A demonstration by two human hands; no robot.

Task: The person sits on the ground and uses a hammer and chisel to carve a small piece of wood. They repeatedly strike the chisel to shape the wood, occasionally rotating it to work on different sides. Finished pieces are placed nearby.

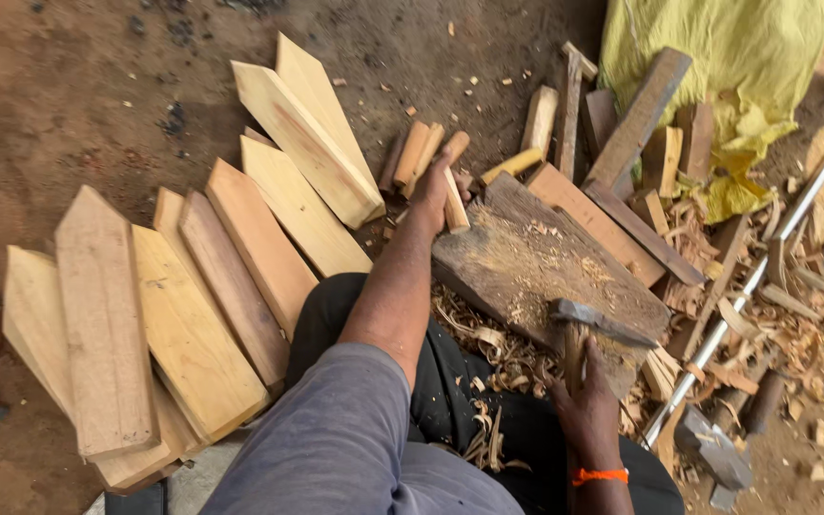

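A woodworking yard: dirt floor [69, 76], pointed planks [231, 286], shavings [488, 353].

Nine pointed wooden planks [231, 286] lay fanned out on the dirt floor at the left (a couple overlapped, so the count is close rather than sure). About five short rounded pegs [419, 153] sat in a cluster beyond them. One thick chopping block [526, 262] stood in the middle, with one adze [595, 322] on it. One long metal rod [765, 267] ran along the right, and one yellow sack [717, 57] lay at the top. Two hands showed.
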